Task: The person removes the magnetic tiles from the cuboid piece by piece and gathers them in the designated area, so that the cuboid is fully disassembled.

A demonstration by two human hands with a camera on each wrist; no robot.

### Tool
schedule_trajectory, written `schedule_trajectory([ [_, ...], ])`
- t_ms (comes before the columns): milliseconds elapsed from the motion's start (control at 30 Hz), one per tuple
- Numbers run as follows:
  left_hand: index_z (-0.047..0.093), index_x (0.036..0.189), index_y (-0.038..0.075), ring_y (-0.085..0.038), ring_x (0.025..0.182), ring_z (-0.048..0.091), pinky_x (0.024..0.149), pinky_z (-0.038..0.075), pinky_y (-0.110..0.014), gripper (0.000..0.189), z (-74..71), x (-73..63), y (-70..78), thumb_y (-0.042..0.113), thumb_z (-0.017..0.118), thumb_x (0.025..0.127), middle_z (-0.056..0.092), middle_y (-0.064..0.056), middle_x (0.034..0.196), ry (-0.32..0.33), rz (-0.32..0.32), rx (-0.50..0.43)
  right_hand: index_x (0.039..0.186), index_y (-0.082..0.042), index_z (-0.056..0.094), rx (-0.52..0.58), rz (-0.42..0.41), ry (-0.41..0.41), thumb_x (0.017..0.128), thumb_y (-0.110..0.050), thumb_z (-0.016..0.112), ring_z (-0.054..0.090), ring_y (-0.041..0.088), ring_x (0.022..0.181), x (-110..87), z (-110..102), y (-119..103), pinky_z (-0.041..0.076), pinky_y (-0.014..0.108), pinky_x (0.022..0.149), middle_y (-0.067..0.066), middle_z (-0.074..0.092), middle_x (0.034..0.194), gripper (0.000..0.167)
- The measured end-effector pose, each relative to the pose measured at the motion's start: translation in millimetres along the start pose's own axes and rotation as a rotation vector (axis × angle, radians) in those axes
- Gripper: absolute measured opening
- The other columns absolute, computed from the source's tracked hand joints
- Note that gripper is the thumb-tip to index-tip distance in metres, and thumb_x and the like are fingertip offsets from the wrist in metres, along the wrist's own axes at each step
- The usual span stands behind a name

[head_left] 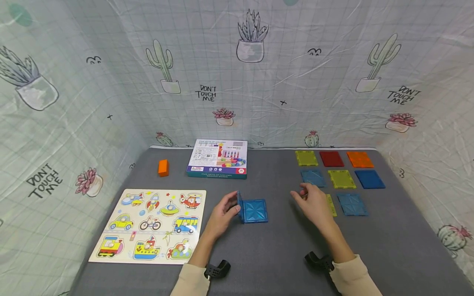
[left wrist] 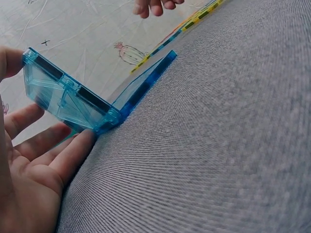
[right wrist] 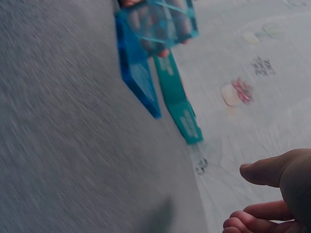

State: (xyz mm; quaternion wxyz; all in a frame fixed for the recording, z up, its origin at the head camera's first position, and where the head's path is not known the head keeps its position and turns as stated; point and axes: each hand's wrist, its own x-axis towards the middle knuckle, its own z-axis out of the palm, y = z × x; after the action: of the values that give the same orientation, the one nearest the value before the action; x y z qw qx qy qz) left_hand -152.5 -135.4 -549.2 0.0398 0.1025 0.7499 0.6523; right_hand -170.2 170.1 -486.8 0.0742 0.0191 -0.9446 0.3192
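Note:
A light blue see-through magnetic tile [left wrist: 65, 92] stands on edge, pinched between the thumb and fingers of my left hand [head_left: 221, 218]. Its lower edge meets one side of a flat blue magnetic tile [head_left: 255, 211] on the grey table, forming a corner. My right hand [head_left: 314, 206] hovers to the right with nothing in it. In the right wrist view its thumb [right wrist: 265, 171] is apart from loosely bent fingers. Nearest to that hand are a partly covered yellow tile [head_left: 331, 204] and a light blue tile [head_left: 312, 177].
More square tiles lie in rows at the right, including a red tile [head_left: 331, 158] and an orange tile [head_left: 360, 159]. A vehicle puzzle board [head_left: 140, 236] lies left, an orange block [head_left: 163, 168] behind it. A flat toy box [head_left: 217, 158] rests at the back.

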Motion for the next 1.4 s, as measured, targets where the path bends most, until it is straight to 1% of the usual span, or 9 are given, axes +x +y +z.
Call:
schedule_trajectory([
  [200, 0.048, 0.147, 0.011, -0.035, 0.131, 0.057, 0.098, 0.059, -0.034, 0.049, -1.6, -1.6, 0.2, 0.015, 0.057, 0.100, 0.054, -0.017, 0.146, 0.007, -0.006, -0.043, 0.119, 0.008, 0.065, 0.008, -0.044, -0.035, 0.092, -0.025, 0.072, 0.056, 0.020, 0.074, -4.0, 22, -12, 0.056, 0.038, 0.071, 0.013, 0.064, 0.087, 0.044],
  [367, 0.046, 0.148, 0.010, -0.035, 0.130, 0.058, 0.093, 0.061, -0.031, 0.049, -2.2, -2.6, 0.5, 0.016, 0.056, 0.100, 0.053, -0.017, 0.147, -0.001, -0.008, -0.036, 0.111, 0.004, 0.070, -0.014, -0.082, -0.087, 0.091, -0.025, 0.072, 0.054, 0.017, 0.073, -7.2, 35, -21, 0.051, 0.033, 0.067, 0.008, 0.062, 0.083, 0.035],
  [533, 0.046, 0.148, 0.007, -0.041, 0.126, 0.059, 0.085, 0.063, -0.030, 0.048, -3.1, -2.7, 2.0, 0.014, 0.055, 0.101, 0.051, -0.021, 0.148, -0.033, -0.021, -0.089, 0.105, 0.000, 0.073, -0.046, -0.099, -0.131, 0.091, -0.026, 0.072, 0.055, 0.016, 0.075, -10.5, 43, -27, 0.051, 0.033, 0.068, 0.008, 0.063, 0.085, 0.029],
  [733, 0.046, 0.147, 0.004, -0.042, 0.119, 0.064, 0.082, 0.064, -0.031, 0.046, -4.7, -3.0, -0.5, 0.014, 0.053, 0.102, 0.051, -0.023, 0.147, -0.050, -0.025, -0.103, 0.099, -0.003, 0.076, -0.078, -0.119, -0.169, 0.090, -0.024, 0.074, 0.055, 0.016, 0.077, -15.0, 47, -32, 0.052, 0.035, 0.069, 0.007, 0.065, 0.086, 0.023],
  [833, 0.048, 0.145, 0.003, -0.037, 0.117, 0.066, 0.083, 0.064, -0.032, 0.045, -5.4, -3.2, -1.0, 0.016, 0.053, 0.102, 0.052, -0.023, 0.146, -0.059, -0.021, -0.105, 0.099, -0.003, 0.077, -0.098, -0.115, -0.188, 0.089, -0.025, 0.074, 0.055, 0.016, 0.077, -17.0, 49, -33, 0.052, 0.034, 0.069, 0.007, 0.066, 0.088, 0.024],
  [1033, 0.051, 0.141, -0.001, -0.012, 0.101, 0.071, 0.082, 0.064, -0.032, 0.043, -6.0, -2.2, -2.6, 0.015, 0.053, 0.102, 0.057, -0.026, 0.139, -0.064, -0.002, -0.094, 0.103, -0.001, 0.076, -0.104, -0.113, -0.203, 0.089, -0.026, 0.075, 0.056, 0.016, 0.078, -19.6, 55, -36, 0.054, 0.037, 0.068, 0.008, 0.065, 0.090, 0.029],
  [1100, 0.052, 0.140, -0.002, -0.007, 0.096, 0.071, 0.082, 0.064, -0.032, 0.042, -5.9, -2.0, -2.7, 0.014, 0.053, 0.102, 0.058, -0.027, 0.137, -0.060, 0.009, -0.089, 0.104, 0.000, 0.075, -0.096, -0.104, -0.203, 0.089, -0.027, 0.075, 0.058, 0.018, 0.080, -20.3, 57, -37, 0.056, 0.039, 0.071, 0.009, 0.065, 0.093, 0.031],
  [1267, 0.051, 0.139, -0.006, -0.010, 0.094, 0.072, 0.080, 0.064, -0.032, 0.042, -6.2, -1.8, -2.6, 0.010, 0.051, 0.100, 0.058, -0.030, 0.135, -0.053, 0.018, -0.095, 0.108, 0.002, 0.072, -0.060, -0.069, -0.201, 0.088, -0.027, 0.075, 0.060, 0.020, 0.084, -21.9, 58, -38, 0.058, 0.043, 0.078, 0.011, 0.065, 0.096, 0.035],
  [1400, 0.051, 0.140, -0.007, -0.016, 0.094, 0.072, 0.079, 0.064, -0.031, 0.043, -6.0, -1.8, -2.1, 0.010, 0.050, 0.100, 0.057, -0.031, 0.136, -0.030, -0.006, -0.085, 0.112, 0.002, 0.067, 0.010, -0.026, -0.211, 0.089, -0.026, 0.075, 0.060, 0.019, 0.083, -21.6, 57, -40, 0.058, 0.042, 0.078, 0.009, 0.065, 0.095, 0.037],
])
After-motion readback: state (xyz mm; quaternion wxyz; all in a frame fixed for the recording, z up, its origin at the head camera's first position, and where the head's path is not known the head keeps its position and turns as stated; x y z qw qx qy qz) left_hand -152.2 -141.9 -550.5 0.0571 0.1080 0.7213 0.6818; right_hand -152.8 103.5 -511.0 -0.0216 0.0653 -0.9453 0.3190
